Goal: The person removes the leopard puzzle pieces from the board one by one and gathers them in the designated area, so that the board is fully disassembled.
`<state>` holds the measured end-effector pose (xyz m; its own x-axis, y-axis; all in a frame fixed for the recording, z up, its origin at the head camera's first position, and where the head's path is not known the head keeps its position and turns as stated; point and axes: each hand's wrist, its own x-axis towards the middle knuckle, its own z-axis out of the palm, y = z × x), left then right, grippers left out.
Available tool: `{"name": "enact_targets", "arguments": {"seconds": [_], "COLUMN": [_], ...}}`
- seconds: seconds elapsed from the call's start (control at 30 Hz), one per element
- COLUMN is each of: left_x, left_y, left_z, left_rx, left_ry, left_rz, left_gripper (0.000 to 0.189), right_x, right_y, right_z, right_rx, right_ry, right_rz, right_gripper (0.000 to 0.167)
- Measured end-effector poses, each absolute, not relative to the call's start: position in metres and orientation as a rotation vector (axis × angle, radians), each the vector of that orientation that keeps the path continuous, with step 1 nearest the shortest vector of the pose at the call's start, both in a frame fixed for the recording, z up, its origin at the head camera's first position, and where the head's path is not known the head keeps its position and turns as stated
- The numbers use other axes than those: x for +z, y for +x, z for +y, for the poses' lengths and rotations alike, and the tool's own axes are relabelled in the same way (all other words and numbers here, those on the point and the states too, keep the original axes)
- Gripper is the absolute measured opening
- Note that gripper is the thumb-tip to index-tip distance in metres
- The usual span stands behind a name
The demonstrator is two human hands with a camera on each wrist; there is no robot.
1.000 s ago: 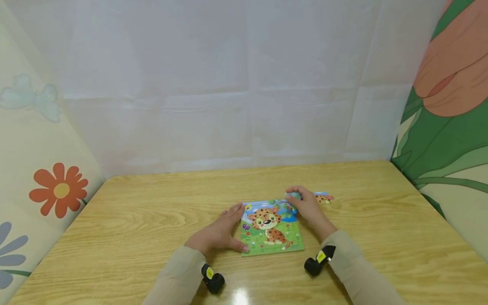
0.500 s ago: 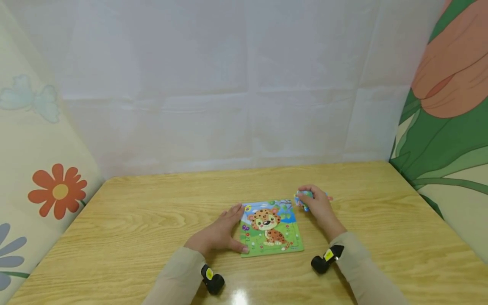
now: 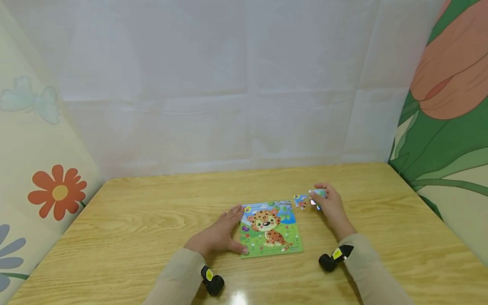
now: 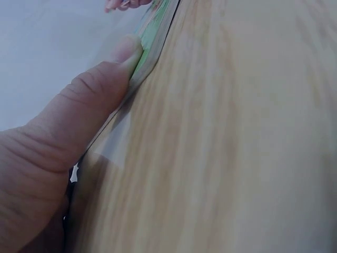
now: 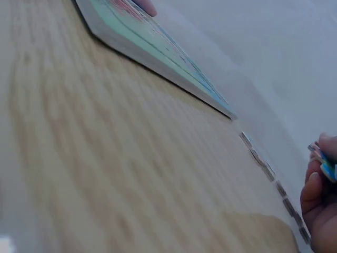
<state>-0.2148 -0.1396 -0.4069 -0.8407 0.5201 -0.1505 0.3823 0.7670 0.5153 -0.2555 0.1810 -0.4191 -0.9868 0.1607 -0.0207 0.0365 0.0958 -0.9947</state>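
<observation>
A square jigsaw puzzle board point(image 3: 270, 250) with a cartoon leopard on grass lies on the table. My left hand point(image 3: 219, 233) rests along its left side, fingers stretched toward the far corner. In the left wrist view, the thumb point(image 4: 95, 95) presses on the board's green edge. Right of the board, my right hand point(image 3: 333, 209) pinches a blue and green puzzle piece point(image 3: 318, 194) between thumb and fingers. Loose puzzle pieces point(image 3: 300, 201) with a yellow bird and leopard spots lie just left of that hand. The right wrist view shows several loose pieces point(image 5: 257, 157) edge-on in a row.
The wooden table point(image 3: 152, 212) reaches back to a white cloth backdrop point(image 3: 190, 84). Printed panels with flowers stand at the left point(image 3: 57, 140) and right point(image 3: 450, 127). Black wrist cameras point(image 3: 213, 283) sit on both sleeves.
My right hand has moved from the board's far right corner rightward to the loose pieces, carrying the puzzle piece. The left hand and the board have stayed about where they were.
</observation>
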Motion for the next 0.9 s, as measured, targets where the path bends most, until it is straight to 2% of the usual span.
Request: {"name": "enact_targets", "arguments": {"seconds": [0.13,0.3,0.7,0.9], "left_x": [-0.406,-0.405,-0.406,-0.406], "left_y": [-0.214,-0.214,-0.214,-0.215], "left_z": [-0.140,-0.139,-0.140,-0.140], "left_rx": [0.697,0.701,0.703,0.701], "left_ry": [0.699,0.701,0.693,0.706], "left_rz": [2.678,2.672,2.670,2.667], "left_gripper": [0.117,0.117,0.118,0.118], "right_x": [-0.419,-0.419,-0.418,-0.417], "right_y": [-0.255,-0.254,-0.254,-0.254], "right_z": [0.189,0.197,0.213,0.223], "right_rx": [2.058,2.044,2.027,1.964], "right_ry": [-0.280,-0.360,-0.350,-0.323], "right_rz": [-2.214,-2.181,-2.100,-2.173], "right_gripper": [0.046,0.044,0.052,0.052]}}
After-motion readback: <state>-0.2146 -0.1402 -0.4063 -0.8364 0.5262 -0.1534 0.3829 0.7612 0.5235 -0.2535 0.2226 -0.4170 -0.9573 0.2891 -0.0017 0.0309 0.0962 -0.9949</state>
